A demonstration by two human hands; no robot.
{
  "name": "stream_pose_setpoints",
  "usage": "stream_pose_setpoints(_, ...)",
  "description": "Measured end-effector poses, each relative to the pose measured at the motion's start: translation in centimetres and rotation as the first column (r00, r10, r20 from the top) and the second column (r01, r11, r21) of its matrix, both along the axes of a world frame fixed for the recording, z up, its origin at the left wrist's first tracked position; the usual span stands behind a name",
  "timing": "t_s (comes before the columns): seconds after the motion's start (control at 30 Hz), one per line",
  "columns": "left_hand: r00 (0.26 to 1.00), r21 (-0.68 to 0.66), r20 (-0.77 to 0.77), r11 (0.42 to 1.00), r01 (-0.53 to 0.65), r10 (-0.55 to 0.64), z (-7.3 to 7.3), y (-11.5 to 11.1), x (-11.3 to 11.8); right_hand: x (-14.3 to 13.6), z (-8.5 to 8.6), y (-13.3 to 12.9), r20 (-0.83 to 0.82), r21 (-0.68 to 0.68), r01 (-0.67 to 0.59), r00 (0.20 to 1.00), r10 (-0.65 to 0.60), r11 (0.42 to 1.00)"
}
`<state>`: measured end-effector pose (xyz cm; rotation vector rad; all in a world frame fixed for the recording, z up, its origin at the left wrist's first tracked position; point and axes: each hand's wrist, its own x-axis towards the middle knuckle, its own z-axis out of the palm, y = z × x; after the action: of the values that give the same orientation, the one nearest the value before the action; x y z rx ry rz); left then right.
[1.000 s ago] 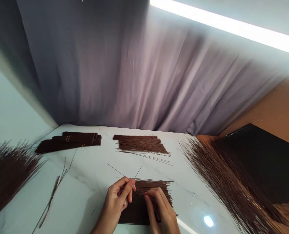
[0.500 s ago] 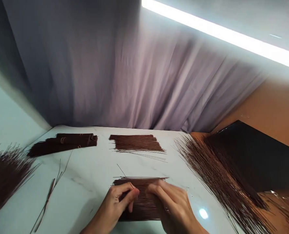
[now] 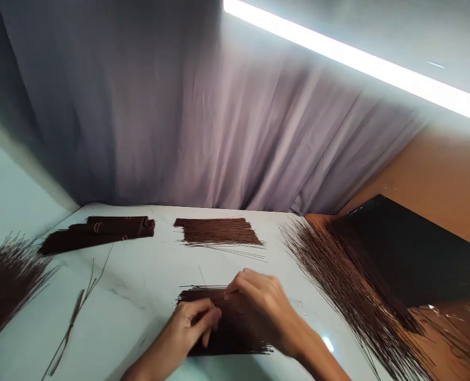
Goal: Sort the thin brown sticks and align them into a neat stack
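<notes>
Near the front of the white table, a mat-like row of thin dark-brown sticks (image 3: 235, 338) lies side by side under both hands. My left hand (image 3: 193, 323) rests over its left part, thumb and forefinger pinched on a thin brown stick that pokes out faintly toward the far side. My right hand (image 3: 259, 301) is raised over the row's far right part, fingers curled together and slightly blurred. Whatever is between those fingertips is hidden.
Another stick row (image 3: 219, 231) lies farther back, beside tied dark bundles (image 3: 111, 230). A loose pile (image 3: 8, 291) fills the left edge, near a small twisted bunch (image 3: 74, 312). At right, a long stick pile (image 3: 346, 280) borders a black panel (image 3: 409, 248). A grey curtain (image 3: 203, 132) hangs behind.
My right hand has moved up and slightly left, away from me, uncovering the row's near right end. My left hand keeps its pinch. The whole view has shifted slightly.
</notes>
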<state>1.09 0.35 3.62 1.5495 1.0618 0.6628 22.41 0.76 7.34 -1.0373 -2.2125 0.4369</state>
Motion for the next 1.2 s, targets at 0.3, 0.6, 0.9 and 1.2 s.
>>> stream_pose_setpoints(0.3, 0.986, -0.156, 0.130, 0.980, 0.126, -0.106, 0.2, -1.3, 0.2, 1.0, -4.0, -0.8, -0.199, -0.457, -0.075, 0.980, -0.020, 0.886)
stream_pose_setpoints(0.6, 0.979, 0.003, 0.069, 0.982, -0.190, 0.190, -1.2, 0.3, 0.3, 0.0, -4.0, -2.6, -0.044, 0.011, 0.136, 0.990, -0.135, 0.991)
stream_pose_setpoints(0.9, 0.936, -0.367, 0.322, 0.930, -0.015, 0.142, 0.5, -0.6, 0.6, 1.6, -4.9, -2.1, -0.203, -0.436, 0.188, 0.932, -0.299, 0.880)
stream_pose_setpoints(1.2, 0.930, -0.286, 0.308, 0.952, -0.111, 0.201, -1.9, -0.2, 1.0, 1.4, -5.6, -3.0, -0.111, -0.311, 0.146, 0.976, -0.189, 0.939)
